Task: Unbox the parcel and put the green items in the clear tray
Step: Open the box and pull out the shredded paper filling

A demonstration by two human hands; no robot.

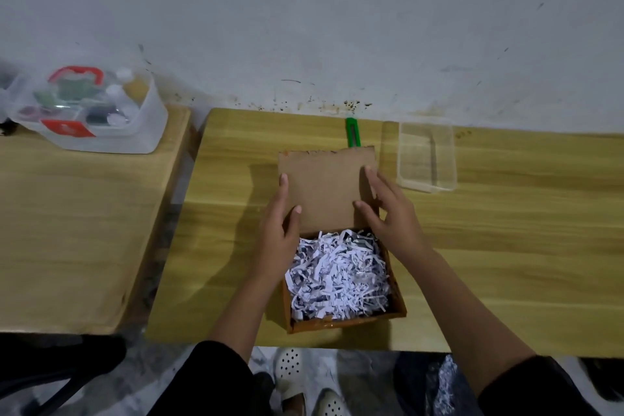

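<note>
Nearest the camera, two forearms in dark sleeves reach forward over the front edge of a pale wooden table (506, 246) with a smooth, streaked grain. Between them sits the parcel (344, 322), a shallow brown cardboard box with glossy tape along its near wall. It is open and heaped with shredded paper (337, 277), thin crinkled white strips with dark print on some; what lies beneath the strips cannot be seen.

The left hand (278, 240) comes in along the box's left side, wrist low, fingers extended and slightly spread, thumb laid on the inner face of the lid (326, 189) while the fingers wrap its left edge. The right hand (388, 213) mirrors it on the right edge, fingers long and splayed, thumb pressed on the flap's face. Both hands hold the lid loosely at its sides, neither curled tight. The lid is a flat, matte rectangle of raw cardboard, tilted back from the far wall of the box, its top edge ragged.

Just behind the lid, a green strip-shaped item (352, 133) pokes out, lying on the table. To the right of it, near the wall, stands the clear tray (426, 155), a rectangular transparent plastic container. Far left, on a separate wooden table, a translucent tub (91, 111) holds blurred, mixed objects.
</note>
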